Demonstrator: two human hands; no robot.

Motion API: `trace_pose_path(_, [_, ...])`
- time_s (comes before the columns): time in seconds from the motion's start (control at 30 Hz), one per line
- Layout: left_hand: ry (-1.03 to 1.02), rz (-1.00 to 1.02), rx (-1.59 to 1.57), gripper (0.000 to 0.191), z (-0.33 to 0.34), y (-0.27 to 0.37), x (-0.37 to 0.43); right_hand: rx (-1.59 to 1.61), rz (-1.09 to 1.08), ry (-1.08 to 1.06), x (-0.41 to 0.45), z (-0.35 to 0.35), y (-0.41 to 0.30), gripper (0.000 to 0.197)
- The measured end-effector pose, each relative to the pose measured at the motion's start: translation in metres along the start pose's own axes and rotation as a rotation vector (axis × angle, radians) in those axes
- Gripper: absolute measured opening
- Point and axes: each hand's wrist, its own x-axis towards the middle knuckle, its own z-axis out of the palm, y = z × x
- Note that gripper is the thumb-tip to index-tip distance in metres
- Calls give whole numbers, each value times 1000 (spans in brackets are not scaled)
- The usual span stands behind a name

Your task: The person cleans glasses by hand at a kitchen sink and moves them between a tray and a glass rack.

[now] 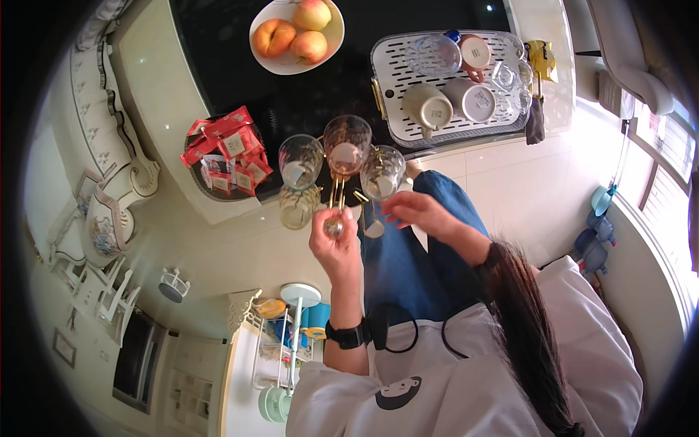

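Note:
My left hand (pixel 334 246) is closed around the round knob of a gold metal cup stand (pixel 337 192). Several glasses hang on this stand: a clear one (pixel 301 158) at left, a pinkish one (pixel 348 143) in the middle, a patterned one (pixel 383 170) at right and a yellowish one (pixel 296 212) lower left. Just below the patterned glass is my right hand (pixel 418 212), its fingers loosely bent and slightly blurred, with nothing visible in them. Whether its fingertips touch the glass or the stand's gold arm cannot be told.
On the dark tabletop, a white slotted draining tray (pixel 397 121) bears upturned mugs (pixel 427 109) and clear glasses (pixel 434 54). A white bowl (pixel 284 65) holds peaches. Red packets (pixel 232 143) fill a dark round tray at left. A yellow packet (pixel 541 60) lies beyond the draining tray.

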Motion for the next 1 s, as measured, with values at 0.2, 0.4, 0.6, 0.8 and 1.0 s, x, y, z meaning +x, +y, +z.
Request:
trace_pose_path(0.2, [56, 27, 82, 15, -4, 3, -41, -594, -223, 958, -9, -227, 50, 19])
trace_pose_path(0.4, [60, -82, 112, 15, -9, -18, -73, -1374, -267, 1437, -15, -358, 21, 50])
trace_pose_path(0.6, [30, -112, 102, 13, -14, -39, -87, -1188, -123, 1352, 4, -403, 15, 46])
trace_pose_path(0.8, [1, -106, 68, 10, -33, -60, -94, -811, -226, 1155, 0, -357, 65, 46])
trace_pose_path(1.0, [-3, -167, 39, 13, -68, -70, -90, -612, -138, 687, 19, -165, 109, 42])
